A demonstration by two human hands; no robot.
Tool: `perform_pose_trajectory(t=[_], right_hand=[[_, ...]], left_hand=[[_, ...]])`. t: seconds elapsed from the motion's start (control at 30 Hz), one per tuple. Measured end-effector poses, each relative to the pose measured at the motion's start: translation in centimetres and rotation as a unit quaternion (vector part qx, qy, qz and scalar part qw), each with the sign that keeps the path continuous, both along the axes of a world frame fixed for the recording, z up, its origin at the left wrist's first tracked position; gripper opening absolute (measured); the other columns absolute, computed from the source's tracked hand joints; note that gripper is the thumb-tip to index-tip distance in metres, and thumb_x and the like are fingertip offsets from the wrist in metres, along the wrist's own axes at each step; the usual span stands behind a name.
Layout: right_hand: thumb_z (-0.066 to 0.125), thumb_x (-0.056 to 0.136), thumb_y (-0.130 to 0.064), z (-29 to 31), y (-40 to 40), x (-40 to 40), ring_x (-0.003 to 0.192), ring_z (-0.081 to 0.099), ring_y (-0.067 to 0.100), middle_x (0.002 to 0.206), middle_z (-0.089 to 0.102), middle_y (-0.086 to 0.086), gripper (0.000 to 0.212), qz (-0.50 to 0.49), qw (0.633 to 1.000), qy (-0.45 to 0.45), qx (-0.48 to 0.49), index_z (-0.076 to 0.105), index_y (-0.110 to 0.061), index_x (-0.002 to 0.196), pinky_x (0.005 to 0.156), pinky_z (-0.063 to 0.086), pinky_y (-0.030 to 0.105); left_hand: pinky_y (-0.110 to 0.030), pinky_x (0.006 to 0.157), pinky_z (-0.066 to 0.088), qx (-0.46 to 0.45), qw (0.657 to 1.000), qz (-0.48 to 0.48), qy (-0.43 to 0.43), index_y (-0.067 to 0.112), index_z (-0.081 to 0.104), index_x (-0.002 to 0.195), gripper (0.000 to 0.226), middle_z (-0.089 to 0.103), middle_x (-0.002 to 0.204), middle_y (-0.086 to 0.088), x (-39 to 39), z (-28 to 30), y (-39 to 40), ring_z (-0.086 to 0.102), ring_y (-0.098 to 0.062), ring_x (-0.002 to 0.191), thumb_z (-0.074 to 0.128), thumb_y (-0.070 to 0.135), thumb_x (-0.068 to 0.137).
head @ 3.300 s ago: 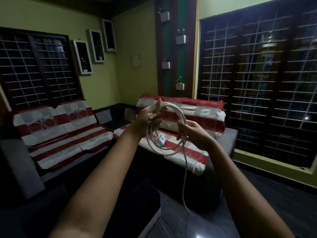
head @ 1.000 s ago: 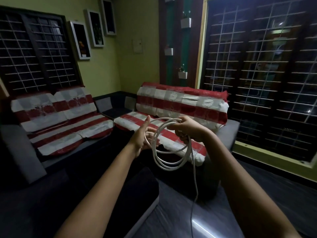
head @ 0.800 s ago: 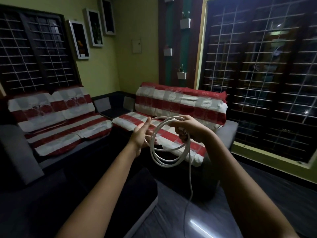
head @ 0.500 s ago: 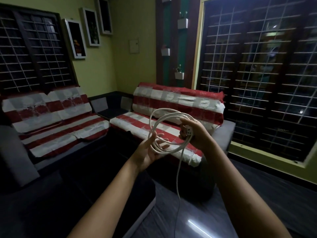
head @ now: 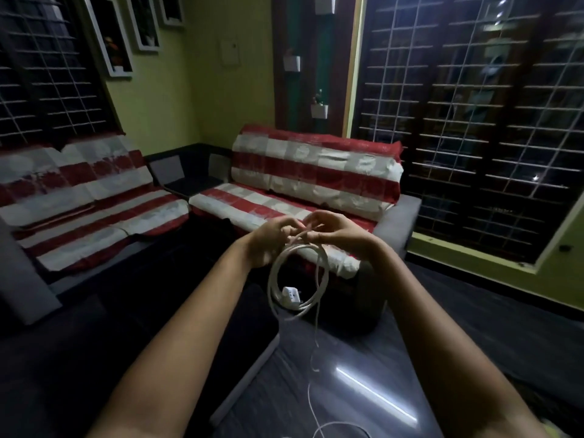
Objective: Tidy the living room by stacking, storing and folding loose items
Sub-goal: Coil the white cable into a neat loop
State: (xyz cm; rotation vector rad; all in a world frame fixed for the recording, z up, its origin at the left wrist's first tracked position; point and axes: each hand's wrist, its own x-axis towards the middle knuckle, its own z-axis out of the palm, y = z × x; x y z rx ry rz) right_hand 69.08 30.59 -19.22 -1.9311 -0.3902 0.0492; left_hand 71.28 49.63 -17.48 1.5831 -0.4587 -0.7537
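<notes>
You pinched the coiled white plastic cable (head: 297,273) at its top with your left hand (head: 268,238) and right hand (head: 335,232), both clamped, so its loops hung gathered.

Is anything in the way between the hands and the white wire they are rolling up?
No. Both the left hand and the right hand already pinch the top of the white cable coil, so nothing sits between them. A loose tail hangs from the coil toward the floor, not yet wound in.
</notes>
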Motion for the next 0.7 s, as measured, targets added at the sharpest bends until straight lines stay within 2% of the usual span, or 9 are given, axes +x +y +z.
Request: perform_pose_trajectory(t=[0.07,0.13,0.2,0.27,0.43,0.53,0.6,0.67,0.7], right_hand=[[0.07,0.084,-0.036,-0.1,0.4,0.0,0.08,0.058,0.008,0.09,0.061,-0.001,0.03,-0.006,0.991,-0.028,-0.131,0.061,-0.016,0.105,0.074,0.048,0.027],[0.067,0.087,-0.034,-0.9,0.8,0.2,0.07,0.048,0.002,0.083,0.054,-0.009,0.02,-0.02,0.97,-0.061,-0.235,0.055,-0.022,0.098,0.064,0.04,0.017],[0.07,0.085,-0.032,-1.3,1.2,0.1,0.066,0.043,0.001,0.079,0.05,-0.011,0.022,-0.04,0.962,-0.091,-0.255,0.053,-0.022,0.094,0.059,0.035,0.017],[0.071,0.084,-0.03,-1.0,1.4,-0.1,0.064,0.043,0.0,0.077,0.051,-0.011,0.022,-0.055,0.962,-0.101,-0.247,0.053,-0.019,0.089,0.061,0.036,0.019],[0.075,0.079,-0.03,0.4,2.0,-1.7,0.06,0.049,0.002,0.072,0.056,-0.009,0.022,-0.086,0.964,-0.117,-0.222,0.055,-0.022,0.081,0.057,0.041,0.015],[0.073,0.081,-0.019,1.4,1.2,-3.5,0.061,0.055,-0.001,0.074,0.058,-0.001,0.022,-0.151,0.978,-0.131,-0.064,0.051,-0.017,0.079,0.059,0.044,0.016],[0.069,0.083,-0.014,2.6,-1.1,-5.1,0.065,0.056,-0.001,0.078,0.057,-0.001,0.019,-0.226,0.958,-0.161,0.076,0.051,-0.015,0.082,0.06,0.045,0.014],[0.07,0.084,-0.021,2.9,-4.7,-6.8,0.065,0.054,0.003,0.077,0.055,-0.005,0.02,-0.336,0.921,-0.174,0.098,0.05,-0.022,0.081,0.056,0.044,0.014],[0.071,0.084,-0.027,2.7,-6.5,-7.5,0.071,0.055,0.009,0.08,0.057,-0.006,0.021,-0.388,0.909,-0.145,0.044,0.051,-0.024,0.083,0.059,0.045,0.017]], left_hand=[[-0.02,0.062,0.041,0.016,1.0,0.018,0.003,0.015,0.062,0.087,0.025,0.063,0.074,0.004,0.1,-1.1,-0.1,0.058,-0.006,0.063,0.04,0.02,0.1],[-0.019,0.073,0.042,0.107,0.99,0.012,-0.092,0.019,0.063,0.099,0.02,0.062,0.089,0.007,-0.1,-2.5,-0.3,0.057,-0.005,0.078,0.044,0.026,0.101],[-0.013,0.074,0.043,0.128,0.979,0.012,-0.16,0.014,0.06,0.109,0.025,0.061,0.094,0.003,-0.4,-3.1,-0.5,0.056,-0.005,0.081,0.043,0.03,0.101],[-0.013,0.067,0.048,0.089,0.983,0.021,-0.161,0.011,0.06,0.108,0.031,0.059,0.09,-0.004,-0.6,-3.6,-0.4,0.056,-0.009,0.075,0.041,0.035,0.101],[-0.024,0.063,0.045,0.012,0.982,0.075,-0.175,0.015,0.049,0.067,0.043,0.045,0.058,0.006,-1.1,-7.1,-0.6,0.043,-0.004,0.049,0.039,0.042,0.1],[-0.022,0.055,0.038,0.134,0.96,0.047,-0.242,0.018,0.048,0.059,0.04,0.049,0.05,0.008,0.1,-13.0,1.0,0.044,-0.001,0.044,0.063,0.039,0.09],[-0.023,0.056,0.04,0.242,0.942,0.038,-0.23,0.019,0.052,0.059,0.036,0.055,0.05,0.007,0.6,-18.3,3.9,0.047,0.003,0.043,0.064,0.034,0.09],[-0.027,0.058,0.04,0.251,0.951,0.061,-0.173,0.019,0.053,0.063,0.032,0.054,0.052,0.007,0.6,-21.4,6.5,0.048,-0.001,0.045,0.059,0.024,0.094],[-0.028,0.059,0.038,0.23,0.954,0.086,-0.173,0.018,0.052,0.064,0.032,0.052,0.054,0.007,0.5,-21.4,7.0,0.046,-0.002,0.047,0.055,0.019,0.096]])
